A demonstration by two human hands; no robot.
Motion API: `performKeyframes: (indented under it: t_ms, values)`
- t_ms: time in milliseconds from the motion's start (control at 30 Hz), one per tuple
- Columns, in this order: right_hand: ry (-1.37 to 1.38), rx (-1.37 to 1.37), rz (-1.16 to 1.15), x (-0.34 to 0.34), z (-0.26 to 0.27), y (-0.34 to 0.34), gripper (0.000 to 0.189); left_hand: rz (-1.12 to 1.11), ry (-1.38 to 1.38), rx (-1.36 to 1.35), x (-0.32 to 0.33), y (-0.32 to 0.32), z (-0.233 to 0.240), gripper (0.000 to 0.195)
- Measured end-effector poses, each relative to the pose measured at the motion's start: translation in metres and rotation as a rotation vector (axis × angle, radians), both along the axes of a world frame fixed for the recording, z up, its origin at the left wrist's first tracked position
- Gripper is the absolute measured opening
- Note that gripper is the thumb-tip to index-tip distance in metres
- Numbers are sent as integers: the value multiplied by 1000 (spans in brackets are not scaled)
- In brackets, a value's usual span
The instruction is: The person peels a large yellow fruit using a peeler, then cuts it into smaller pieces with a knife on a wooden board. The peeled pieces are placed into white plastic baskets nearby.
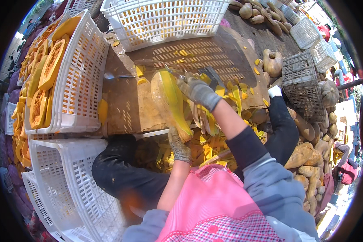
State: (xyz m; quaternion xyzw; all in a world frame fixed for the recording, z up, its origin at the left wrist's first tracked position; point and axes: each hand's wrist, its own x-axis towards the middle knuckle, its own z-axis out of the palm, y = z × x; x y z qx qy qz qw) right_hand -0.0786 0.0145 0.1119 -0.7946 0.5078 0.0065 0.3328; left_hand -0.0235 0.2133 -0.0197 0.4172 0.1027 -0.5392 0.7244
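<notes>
A long, partly peeled squash [168,98] stands tilted on the edge of a brown board, its narrow end towards me. My gloved left hand [179,146] grips that narrow end from below. At the squash's upper right, my gloved right hand [198,90] is closed on a metal peeler [177,73], partly blurred, near the top of the squash. Behind the right hand lies a wide dark blade [212,76]. Strips of yellow peel [236,98] lie right of the squash and hang over the board's edge. A metal spoon [118,76] rests on the board at the left.
A white plastic crate [81,72] of halved squash stands left, above empty nested crates [66,181]. Another white crate [169,24] stands behind the board [124,103]. Whole squashes [302,154] and a dark crate [302,81] lie right. A person in red [348,172] is at the far right.
</notes>
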Motion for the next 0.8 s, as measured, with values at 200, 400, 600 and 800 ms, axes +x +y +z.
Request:
performKeyframes:
  t_ms: [200, 400, 600, 800]
  values:
    - [186, -181, 152, 39, 26, 20, 48, 114, -135, 66, -4, -2, -16, 53]
    - [218, 333, 13, -31, 27, 164, 65, 62, -84, 44, -6, 0, -26, 50]
    - [205, 513, 161, -71, 76, 173, 59, 28, 0, 145, -11, -2, 0, 52]
    - [13, 95, -90, -41, 46, 102, 58, 33, 185, -31, -2, -10, -15, 52]
